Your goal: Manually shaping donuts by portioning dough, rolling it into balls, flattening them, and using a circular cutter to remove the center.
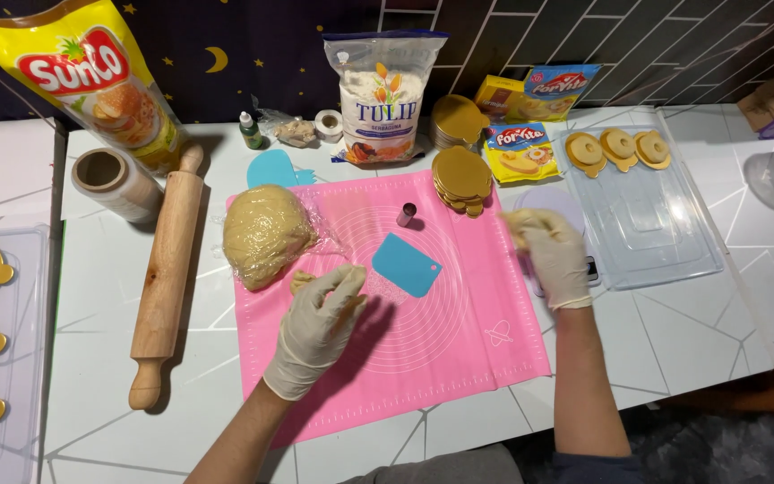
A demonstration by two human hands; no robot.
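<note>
A pink mat lies flat on the white worktop, and all places here are told from that mat.

The left hand wears a pale glove and rests on the mat's left part. Its grip is curled shut around a small piece of dough. The dough peeks out just above the fingers, on the far side of the hand.

The right hand also wears a glove and hovers just past the mat's right edge. Its grip is closed on another dough lump, which sticks out at the fingertips, up and to the left of the hand.

The big dough ball sits in clear wrap on the mat's top left corner, just above the left hand. A blue scraper lies on the mat between the two hands, touching neither. A small metal cutter stands above the scraper.

A stack of gold boards sits at the mat's top edge. A wooden rolling pin lies left of the mat. A clear tray with three gold boards lies right of the mat.
</note>
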